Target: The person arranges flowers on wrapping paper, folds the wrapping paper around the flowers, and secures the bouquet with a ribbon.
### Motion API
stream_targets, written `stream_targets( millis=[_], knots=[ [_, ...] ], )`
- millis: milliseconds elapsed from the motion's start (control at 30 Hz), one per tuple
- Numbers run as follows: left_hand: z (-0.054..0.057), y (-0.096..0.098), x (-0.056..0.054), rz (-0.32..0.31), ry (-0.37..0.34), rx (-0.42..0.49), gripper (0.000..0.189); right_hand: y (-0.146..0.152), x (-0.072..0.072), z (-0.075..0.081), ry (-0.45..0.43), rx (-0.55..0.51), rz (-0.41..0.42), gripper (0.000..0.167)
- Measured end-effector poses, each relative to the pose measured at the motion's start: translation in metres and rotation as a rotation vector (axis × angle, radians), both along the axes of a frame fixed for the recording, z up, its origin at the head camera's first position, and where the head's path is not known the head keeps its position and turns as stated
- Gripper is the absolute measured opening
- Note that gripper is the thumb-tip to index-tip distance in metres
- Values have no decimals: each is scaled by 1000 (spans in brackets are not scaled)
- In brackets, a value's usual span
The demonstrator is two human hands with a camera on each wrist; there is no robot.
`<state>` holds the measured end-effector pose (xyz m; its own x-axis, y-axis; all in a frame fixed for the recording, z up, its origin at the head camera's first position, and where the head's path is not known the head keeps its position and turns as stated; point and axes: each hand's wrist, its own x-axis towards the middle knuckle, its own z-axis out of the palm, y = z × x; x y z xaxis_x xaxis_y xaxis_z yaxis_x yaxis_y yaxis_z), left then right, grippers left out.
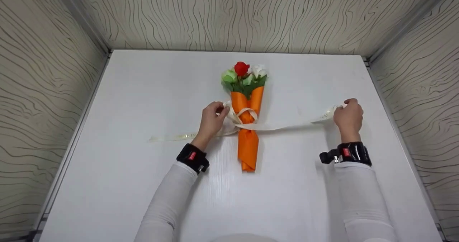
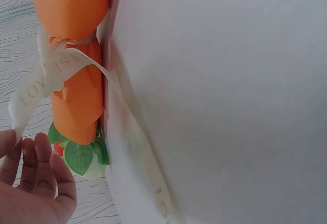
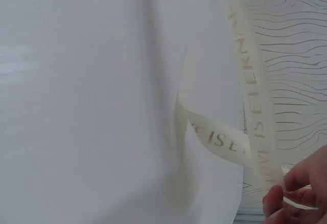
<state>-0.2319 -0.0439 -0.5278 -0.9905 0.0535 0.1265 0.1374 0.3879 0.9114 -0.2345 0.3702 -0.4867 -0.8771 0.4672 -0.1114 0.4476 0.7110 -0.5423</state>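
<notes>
A bouquet with a red rose, a white flower and pale green ones lies wrapped in orange paper, blooms toward the far wall. Round its middle runs a cream ribbon with gold lettering, looped at the front. Just left of the wrap, my left hand pinches a loop of ribbon between thumb and fingertips; in the left wrist view the ribbon rises from those fingers. Far to the right, my right hand pinches the other stretch, drawn out sideways. Lettering shows on that ribbon in the right wrist view.
A loose ribbon tail trails left across the white table, passing behind my left wrist. Patterned panels stand along the back and both sides. A pale rounded edge shows at the bottom of the head view.
</notes>
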Motion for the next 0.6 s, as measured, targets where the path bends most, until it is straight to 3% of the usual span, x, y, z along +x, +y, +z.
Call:
stream_targets(
  millis=[67,167,300,433,533,600],
  knots=[
    [1,1,0,-4,-6,-1,15,-8,0,0,15,23,45,52],
    [3,2,0,-10,-19,4,15,-30,2,-5,97,85,201,53],
    [5,4,1,-18,-29,24,16,-73,10,-10,218,66,541,27],
    [6,6,1,-25,-22,34,15,-121,21,-15,179,-50,844,15],
    [7,7,0,-24,-14,37,14,-152,28,-20,136,-44,945,22],
    [7,8,0,-28,-10,39,14,-168,31,-23,128,-9,963,28]
  ],
)
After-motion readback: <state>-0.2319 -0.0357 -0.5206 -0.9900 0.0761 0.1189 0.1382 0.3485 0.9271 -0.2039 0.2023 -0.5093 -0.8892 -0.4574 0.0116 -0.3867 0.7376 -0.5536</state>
